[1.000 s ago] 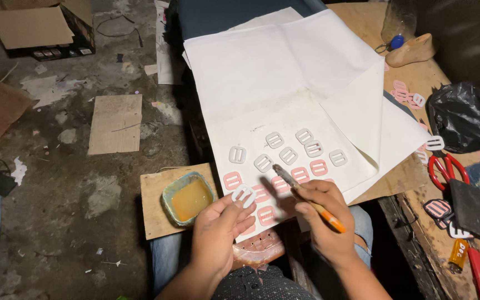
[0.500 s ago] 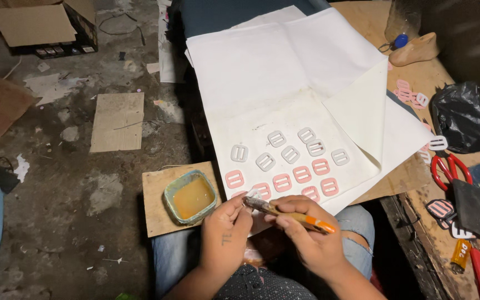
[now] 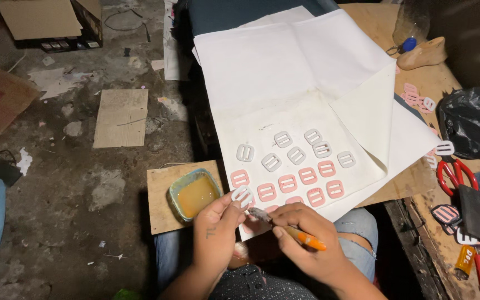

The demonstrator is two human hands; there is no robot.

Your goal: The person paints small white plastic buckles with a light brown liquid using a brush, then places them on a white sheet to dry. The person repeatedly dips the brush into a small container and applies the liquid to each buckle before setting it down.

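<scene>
My left hand (image 3: 216, 232) pinches a white buckle piece (image 3: 242, 195) at the near edge of a white paper sheet (image 3: 284, 83). In my right hand (image 3: 306, 244) is an orange-handled brush (image 3: 298, 235), its tip touching that piece. Rows of white buckle pieces (image 3: 295, 155) and pink buckle pieces (image 3: 308, 175) lie on the sheet just beyond my hands. A small dish of yellowish glue (image 3: 194, 194) sits on a wooden board (image 3: 159, 191) left of my left hand.
Red-handled scissors (image 3: 455, 172), a black bag (image 3: 473, 122), more buckle pieces (image 3: 418, 99) and a wooden shoe form (image 3: 422, 53) lie on the bench at right. Cardboard pieces (image 3: 120, 118) and a box (image 3: 45, 22) litter the floor at left.
Both hands have drawn back from the sheet toward my body. My left hand has picked up a white piece and the brush tip now meets it.
</scene>
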